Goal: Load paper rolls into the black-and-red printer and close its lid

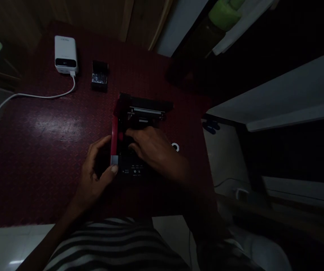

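A small black and red label printer (114, 135) stands on the table with its lid (150, 103) raised at the back. A row of white-marked buttons (137, 171) shows on its front panel. My left hand (95, 165) steadies the machine from the left, thumb on the grey front corner and fingers curved along the red side. My right hand (150, 145) reaches into the open compartment from the right. Its thumb and fingers are bent close together, and the dark hides what lies between them. Just right of that hand is a white ring (175, 146), partly covered.
A white power bank (66, 52) with a plugged-in white cable (43, 96) lies at the back left of the dark red table (51, 158). Beside it sits a small open black case (99, 76) with something shiny in it. A green-capped bottle (221, 17) stands at the back right.
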{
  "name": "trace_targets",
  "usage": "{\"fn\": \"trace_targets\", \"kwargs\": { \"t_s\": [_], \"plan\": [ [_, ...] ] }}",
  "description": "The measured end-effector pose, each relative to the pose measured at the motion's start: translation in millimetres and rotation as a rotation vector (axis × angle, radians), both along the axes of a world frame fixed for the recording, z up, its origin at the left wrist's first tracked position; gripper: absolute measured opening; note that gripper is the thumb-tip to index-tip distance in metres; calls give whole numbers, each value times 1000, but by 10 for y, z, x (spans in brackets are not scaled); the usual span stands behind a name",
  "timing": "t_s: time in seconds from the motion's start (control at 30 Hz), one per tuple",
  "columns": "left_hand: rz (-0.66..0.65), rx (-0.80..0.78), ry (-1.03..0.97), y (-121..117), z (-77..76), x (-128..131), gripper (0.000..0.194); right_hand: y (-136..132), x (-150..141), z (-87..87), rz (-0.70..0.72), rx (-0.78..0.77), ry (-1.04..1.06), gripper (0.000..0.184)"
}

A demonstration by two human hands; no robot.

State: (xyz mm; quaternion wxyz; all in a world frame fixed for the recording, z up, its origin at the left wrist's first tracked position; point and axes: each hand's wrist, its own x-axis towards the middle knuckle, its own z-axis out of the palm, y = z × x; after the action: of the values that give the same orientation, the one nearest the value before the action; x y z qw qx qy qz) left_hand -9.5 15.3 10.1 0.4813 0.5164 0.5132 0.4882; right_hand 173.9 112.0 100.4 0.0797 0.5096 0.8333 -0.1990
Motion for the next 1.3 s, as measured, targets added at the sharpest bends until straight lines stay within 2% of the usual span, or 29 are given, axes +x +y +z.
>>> {"fn": "trace_targets", "kwargs": {
  "t_s": [0.17,0.27,0.37,0.5,0.6,0.7,0.77,0.83,0.93,1.03,1.07,1.17,1.23,1.3],
  "plan": [
    [6,10,19,8,26,1,62,20,38,-81,-28,-62,135,25],
    [-1,-10,21,9,60,-15,62,-9,122,-105,-24,-78,242,30],
    [-19,-45,30,0,110,-44,63,-70,260,-73,61,-57,436,37],
    [-9,-94,28,77,219,-79,62,-184,426,-2,169,-5,577,23],
    [61,-37,58,333,335,-73,57,-248,481,-15,156,71,613,17],
    [70,171,62,718,466,-18,55,-300,485,-94,147,179,651,20],
    [65,236,82,938,547,40,47,-363,460,-164,142,306,663,22],
    [90,218,86,1051,607,95,39,-464,411,-232,106,481,658,24],
    [116,192,47,982,621,141,27,-671,317,-315,10,705,586,24],
    [112,132,5,736,538,129,11,-853,240,-369,-71,814,527,24],
    [120,100,-10,645,497,118,16,-893,226,-381,-89,842,521,23],
    [121,-29,-40,421,377,91,56,-940,217,-405,-138,860,495,21],
    [105,-118,-52,333,330,89,65,-927,225,-412,-147,810,512,21],
    [84,-176,-70,290,319,96,64,-903,233,-413,-133,769,555,23]
  ]
}}
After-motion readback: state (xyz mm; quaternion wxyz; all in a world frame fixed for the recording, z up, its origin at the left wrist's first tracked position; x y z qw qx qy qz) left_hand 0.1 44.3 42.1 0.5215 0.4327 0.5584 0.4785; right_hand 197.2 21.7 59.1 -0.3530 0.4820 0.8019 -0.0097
